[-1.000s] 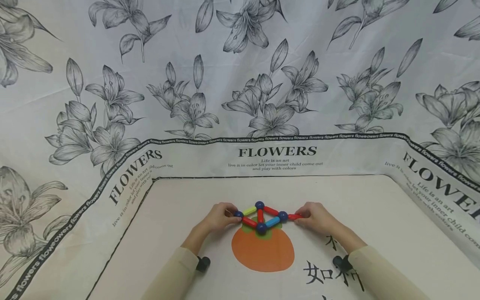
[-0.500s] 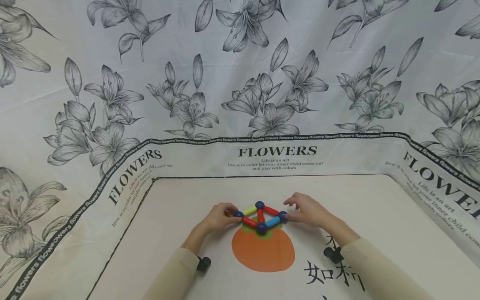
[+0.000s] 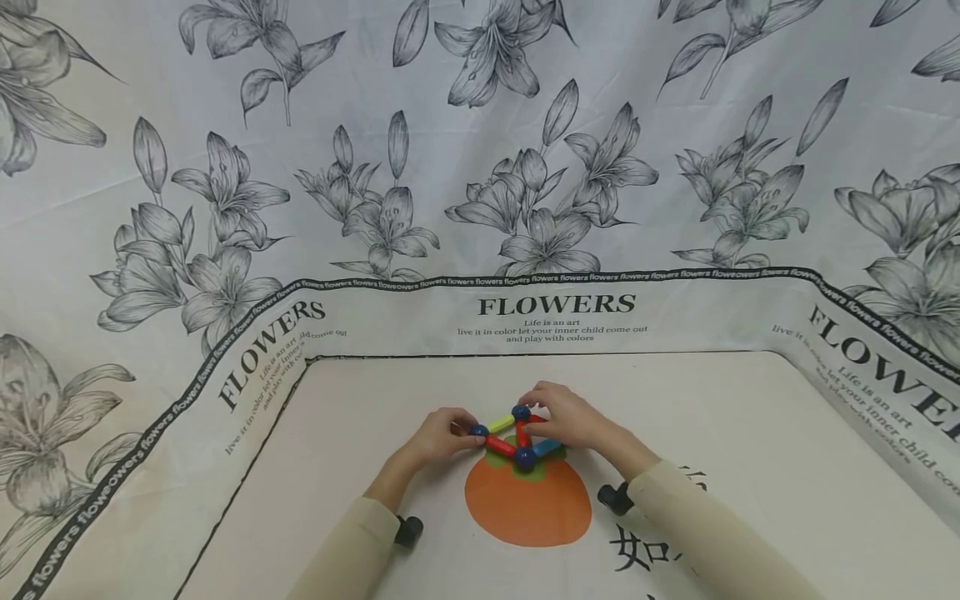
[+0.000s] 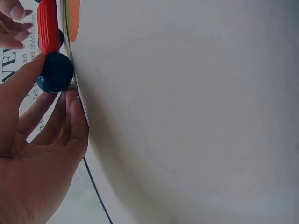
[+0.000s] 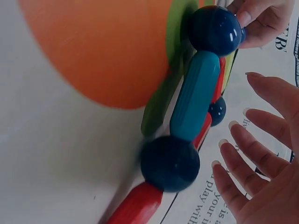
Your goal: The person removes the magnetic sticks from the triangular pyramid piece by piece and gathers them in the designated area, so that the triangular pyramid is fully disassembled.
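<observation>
A flat diamond of blue balls and coloured magnetic rods lies over the orange fruit print's green top. My left hand [image 3: 444,435] pinches its left blue ball [image 4: 57,73], from which a red rod [image 4: 48,27] leads away. My right hand [image 3: 567,417] is held over the diamond's right half, fingers spread and relaxed, fingertips near the far ball [image 3: 521,413]. In the right wrist view, its fingers look apart from the pieces. A light-blue rod [image 5: 195,98] joins the near ball [image 5: 215,30] to the right ball [image 5: 170,163]; another red rod [image 5: 134,205] extends from that one.
The pale tabletop cloth [image 3: 360,400] carries an orange fruit print [image 3: 528,508] and black characters [image 3: 637,548]. Behind it rises a white flower-patterned curtain [image 3: 405,242]. Small black wrist cameras [image 3: 615,498] sit at both cuffs.
My right hand has let go of the red rod at the right ball and moved left over the diamond, covering that corner. My left hand has stayed on its ball.
</observation>
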Action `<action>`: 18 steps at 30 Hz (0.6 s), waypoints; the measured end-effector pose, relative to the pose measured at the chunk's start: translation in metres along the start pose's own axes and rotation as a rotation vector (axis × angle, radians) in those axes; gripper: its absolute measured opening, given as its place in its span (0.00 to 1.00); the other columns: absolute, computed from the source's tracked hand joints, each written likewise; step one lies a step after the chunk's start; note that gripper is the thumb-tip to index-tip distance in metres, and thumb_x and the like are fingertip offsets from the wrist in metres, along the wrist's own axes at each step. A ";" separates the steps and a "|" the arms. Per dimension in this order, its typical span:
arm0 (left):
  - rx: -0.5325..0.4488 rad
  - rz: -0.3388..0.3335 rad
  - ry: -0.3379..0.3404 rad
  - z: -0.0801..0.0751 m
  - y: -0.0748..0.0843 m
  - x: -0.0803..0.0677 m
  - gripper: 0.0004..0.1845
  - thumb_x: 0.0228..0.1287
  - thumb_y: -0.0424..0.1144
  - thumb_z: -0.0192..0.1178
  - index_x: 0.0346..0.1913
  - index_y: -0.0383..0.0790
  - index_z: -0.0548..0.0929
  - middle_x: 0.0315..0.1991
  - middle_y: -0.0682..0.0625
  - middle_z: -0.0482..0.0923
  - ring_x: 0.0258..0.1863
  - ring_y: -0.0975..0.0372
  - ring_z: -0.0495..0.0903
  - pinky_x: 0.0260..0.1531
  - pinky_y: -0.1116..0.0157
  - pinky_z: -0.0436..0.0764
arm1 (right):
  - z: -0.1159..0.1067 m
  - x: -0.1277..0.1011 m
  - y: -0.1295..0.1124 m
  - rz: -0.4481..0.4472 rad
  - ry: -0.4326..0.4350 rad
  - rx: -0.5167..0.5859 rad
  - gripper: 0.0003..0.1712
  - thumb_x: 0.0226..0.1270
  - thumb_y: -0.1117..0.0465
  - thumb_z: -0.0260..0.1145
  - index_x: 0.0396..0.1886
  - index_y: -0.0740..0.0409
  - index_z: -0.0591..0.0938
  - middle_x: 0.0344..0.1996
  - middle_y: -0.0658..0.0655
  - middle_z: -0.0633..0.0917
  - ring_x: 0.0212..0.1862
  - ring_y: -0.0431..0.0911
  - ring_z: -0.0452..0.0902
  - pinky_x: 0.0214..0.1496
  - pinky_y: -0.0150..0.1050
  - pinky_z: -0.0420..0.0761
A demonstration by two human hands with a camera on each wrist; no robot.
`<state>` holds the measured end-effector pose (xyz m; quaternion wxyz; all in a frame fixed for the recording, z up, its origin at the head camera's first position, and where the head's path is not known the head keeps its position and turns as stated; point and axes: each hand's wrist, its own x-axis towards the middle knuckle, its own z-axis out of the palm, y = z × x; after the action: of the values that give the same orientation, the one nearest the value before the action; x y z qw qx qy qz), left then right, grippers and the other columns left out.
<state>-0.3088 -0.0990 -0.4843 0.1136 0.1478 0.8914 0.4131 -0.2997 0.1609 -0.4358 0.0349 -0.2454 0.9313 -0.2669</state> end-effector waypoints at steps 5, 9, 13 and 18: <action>0.008 0.008 0.001 0.000 0.000 0.000 0.14 0.65 0.44 0.72 0.49 0.42 0.87 0.40 0.53 0.82 0.44 0.59 0.78 0.47 0.60 0.81 | 0.009 0.012 0.000 -0.074 -0.010 0.009 0.22 0.64 0.61 0.76 0.56 0.63 0.85 0.52 0.59 0.84 0.57 0.57 0.77 0.64 0.55 0.77; 0.014 0.016 0.003 0.000 -0.001 0.000 0.14 0.65 0.44 0.72 0.49 0.42 0.87 0.40 0.53 0.82 0.43 0.59 0.78 0.47 0.60 0.81 | 0.015 0.021 0.000 -0.126 -0.017 0.008 0.20 0.64 0.62 0.75 0.55 0.64 0.85 0.50 0.60 0.85 0.55 0.57 0.78 0.63 0.54 0.77; 0.011 0.024 0.004 -0.001 -0.002 0.000 0.13 0.65 0.44 0.72 0.48 0.42 0.87 0.40 0.53 0.82 0.43 0.58 0.78 0.47 0.60 0.82 | 0.020 0.028 -0.001 -0.137 -0.035 0.027 0.19 0.64 0.63 0.74 0.53 0.65 0.86 0.48 0.59 0.86 0.53 0.56 0.79 0.62 0.53 0.77; 0.012 0.033 0.002 -0.001 -0.001 0.000 0.14 0.64 0.44 0.72 0.48 0.41 0.87 0.40 0.52 0.82 0.43 0.59 0.78 0.45 0.61 0.82 | 0.026 0.034 -0.001 -0.142 -0.055 0.033 0.17 0.63 0.63 0.75 0.51 0.64 0.87 0.45 0.58 0.86 0.50 0.54 0.79 0.59 0.53 0.78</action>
<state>-0.3092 -0.1005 -0.4841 0.1048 0.1628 0.8914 0.4098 -0.3242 0.1315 -0.4548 0.0453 -0.3177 0.9057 -0.2770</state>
